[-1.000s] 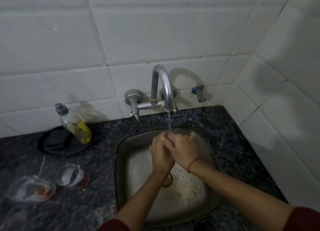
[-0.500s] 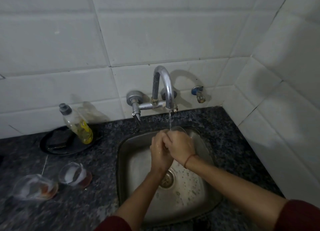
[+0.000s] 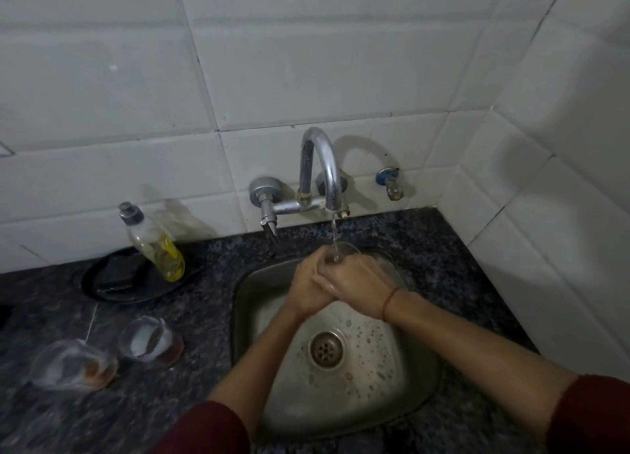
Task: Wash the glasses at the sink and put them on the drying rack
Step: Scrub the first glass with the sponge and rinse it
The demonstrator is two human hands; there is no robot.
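Observation:
A clear glass (image 3: 348, 248) is held under the running tap (image 3: 320, 167) over the steel sink (image 3: 243, 303). Only its rim shows above my fingers. My left hand (image 3: 308, 285) and my right hand (image 3: 359, 283) are clasped together around it, with the fingers of the right lying over the left. The water stream falls into the glass mouth. Two more glasses with brownish dregs stand on the dark granite counter to the left, one nearer the sink (image 3: 150, 341) and one farther left (image 3: 73, 368).
A dish-soap bottle (image 3: 155, 247) leans on a black plate (image 3: 102, 293) holding a dark sponge, behind the dirty glasses. A small blue wall valve (image 3: 390, 182) sits right of the tap. White tiled walls close in the back and right. No drying rack is in view.
Both hands stay clasped round the glass under the stream, shifting only slightly. The glasses on the counter have not moved.

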